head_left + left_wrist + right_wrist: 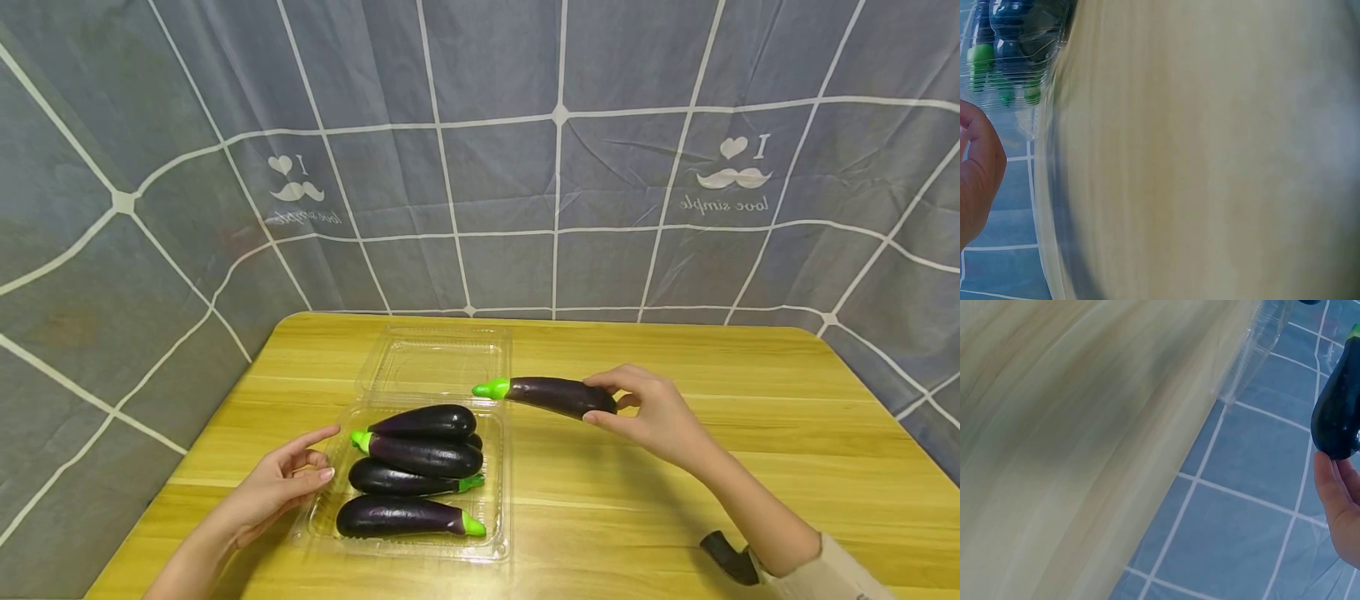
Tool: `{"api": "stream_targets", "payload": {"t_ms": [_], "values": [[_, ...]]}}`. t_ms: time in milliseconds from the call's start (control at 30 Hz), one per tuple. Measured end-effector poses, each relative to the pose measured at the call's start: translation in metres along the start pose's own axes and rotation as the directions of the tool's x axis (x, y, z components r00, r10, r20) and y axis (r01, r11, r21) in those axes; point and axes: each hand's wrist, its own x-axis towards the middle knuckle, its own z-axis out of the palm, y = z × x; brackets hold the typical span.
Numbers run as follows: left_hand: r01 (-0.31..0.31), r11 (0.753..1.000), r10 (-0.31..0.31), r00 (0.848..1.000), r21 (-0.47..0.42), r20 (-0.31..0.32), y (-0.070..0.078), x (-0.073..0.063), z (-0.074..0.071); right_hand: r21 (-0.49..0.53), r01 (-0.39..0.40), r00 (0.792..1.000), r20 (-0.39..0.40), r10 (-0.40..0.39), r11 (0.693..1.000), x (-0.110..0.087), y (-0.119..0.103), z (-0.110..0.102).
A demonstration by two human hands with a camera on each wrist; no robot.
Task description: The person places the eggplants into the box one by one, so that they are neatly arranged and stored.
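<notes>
My right hand (652, 417) pinches the thick end of a dark purple eggplant (555, 395) above the table, its bright green stem end pointing left. In the right wrist view the same eggplant (1338, 406) shows at the right edge, with the fingers at its base. Several more eggplants (397, 515) lie in a clear plastic clamshell box (497, 500), some stacked on others at its back. Beside the box's left wall is my left hand (277, 483), fingers loosely bent and holding nothing. Whether its fingertips touch the box I cannot tell.
The box's clear lid (435, 362) lies folded back on the wooden table (637, 517). A black strap piece (727, 557) shows at the right wrist. A grey curtain (502, 183) with white grid lines hangs behind and beside the table.
</notes>
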Motion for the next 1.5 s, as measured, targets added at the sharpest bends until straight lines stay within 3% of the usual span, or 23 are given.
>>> {"api": "stream_targets", "payload": {"t_ms": [567,1200,1500], "values": [[0.000,1.000,0.000,1.000,0.008,-0.007,-0.001,0.000,0.001,0.043,-0.007,0.999,0.053,0.005,0.999,0.001,-0.014,0.007],[-0.018,1.000,0.018,1.000,-0.005,0.009,-0.001,0.000,0.000,0.103,0.087,0.994,0.059,-0.094,0.991,0.000,-0.027,0.016],[-0.024,1.000,0.024,1.000,-0.014,0.016,-0.001,0.000,0.000,0.075,0.105,0.991,0.073,-0.111,0.992,-0.001,-0.033,0.021]]}}
